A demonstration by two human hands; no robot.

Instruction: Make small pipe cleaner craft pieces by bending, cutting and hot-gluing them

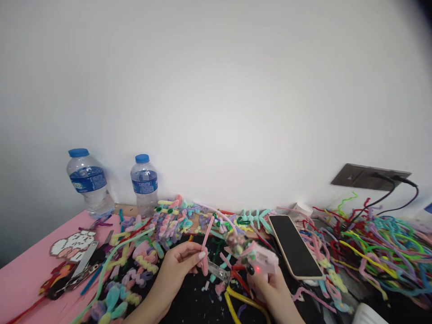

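Note:
Between the thumb and fingers of my left hand point(182, 265) is a pink fuzzy pipe cleaner point(208, 231), standing upright with a folded lower end. My right hand point(272, 288) is closed around a pale pink glue gun point(265, 259) with a small red light. Its front end is blurred among fuzzy coloured bits, so the tip is hard to make out. Between my hands, on the black work surface point(189, 301), lies a cutting tool point(222, 273) with metal jaws, close to red and yellow handle parts. Small pipe cleaner snippets are scattered around it.
Finished fuzzy pieces point(168, 225) crowd the table's back edge. Two water bottles point(144, 182) stand against the wall. A phone point(297, 247) lies right of my right hand, beside a heap of loose pipe cleaners point(378, 252). Scissors point(84, 265) rest at left. Cables run from a wall socket point(357, 176).

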